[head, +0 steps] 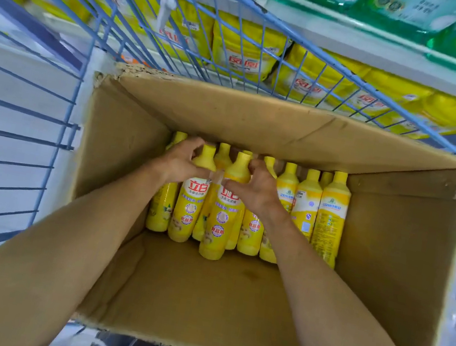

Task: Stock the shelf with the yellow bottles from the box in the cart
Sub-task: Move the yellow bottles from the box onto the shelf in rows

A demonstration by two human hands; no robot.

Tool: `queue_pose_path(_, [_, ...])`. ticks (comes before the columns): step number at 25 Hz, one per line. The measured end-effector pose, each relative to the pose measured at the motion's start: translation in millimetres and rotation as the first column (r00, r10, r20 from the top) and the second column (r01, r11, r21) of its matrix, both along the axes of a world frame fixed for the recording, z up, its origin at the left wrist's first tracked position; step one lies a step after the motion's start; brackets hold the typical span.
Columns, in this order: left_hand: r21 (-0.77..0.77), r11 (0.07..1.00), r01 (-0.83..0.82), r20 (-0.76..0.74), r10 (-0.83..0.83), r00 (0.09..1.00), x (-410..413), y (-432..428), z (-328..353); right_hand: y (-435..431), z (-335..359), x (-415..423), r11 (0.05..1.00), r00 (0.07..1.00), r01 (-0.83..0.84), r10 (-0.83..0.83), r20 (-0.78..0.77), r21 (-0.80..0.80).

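Note:
An open cardboard box [393, 263] sits in a blue wire cart [14, 132]. Several yellow bottles [331, 218] with yellow caps stand along the box's far wall. Both my hands reach into the box. My left hand [180, 161] is closed around the neck and shoulder of one yellow bottle [187, 214]. Right beside it, my right hand [254, 186] is wrapped on the neighbouring yellow bottle [218, 229]. My thumbs nearly touch between the two bottles. Both bottles' bases look slightly nearer than the row behind.
Beyond the cart, a shelf [364, 49] holds yellow refill pouches [244, 53], with green and teal packs [402, 8] on the level above. The near half of the box floor [199, 296] is bare cardboard. The cart's wire walls rise at left and far side.

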State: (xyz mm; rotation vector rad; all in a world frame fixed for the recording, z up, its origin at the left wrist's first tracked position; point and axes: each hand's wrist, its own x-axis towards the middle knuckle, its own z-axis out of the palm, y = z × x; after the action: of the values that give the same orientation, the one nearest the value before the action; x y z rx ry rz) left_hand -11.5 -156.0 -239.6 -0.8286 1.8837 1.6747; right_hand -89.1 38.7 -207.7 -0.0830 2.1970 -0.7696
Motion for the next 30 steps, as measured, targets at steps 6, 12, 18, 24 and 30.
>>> queue_pose_path(6, [0.012, 0.999, 0.032, -0.175, -0.029, 0.984, 19.6, 6.4, 86.0, 14.0, 89.0, -5.2, 0.985, 0.971, -0.173, 0.170, -0.167, -0.001])
queue_pose_path(12, [-0.053, 0.996, 0.068, -0.417, -0.084, 0.905, -14.6, -14.4, 242.1, 2.6, 230.5, -26.2, 0.953, 0.934, -0.206, 0.124, -0.334, -0.220])
queue_pose_path(18, [-0.207, 0.972, 0.110, -0.601, -0.215, 0.770, -51.2, -24.4, 388.4, -2.4, 360.7, -48.7, 0.907, 0.866, -0.243, 0.042, -0.499, -0.344])
queue_pose_path(24, [-0.344, 0.939, 0.007, -0.747, -0.278, 0.604, -79.0, -13.7, 522.4, 11.4, 478.0, -79.3, 0.852, 0.759, -0.305, -0.053, -0.649, -0.426])
queue_pose_path(30, [-0.328, 0.935, -0.139, -0.856, -0.231, 0.463, -114.8, 16.1, 619.9, 31.9, 567.8, -120.2, 0.745, 0.729, -0.329, -0.190, -0.658, -0.580])
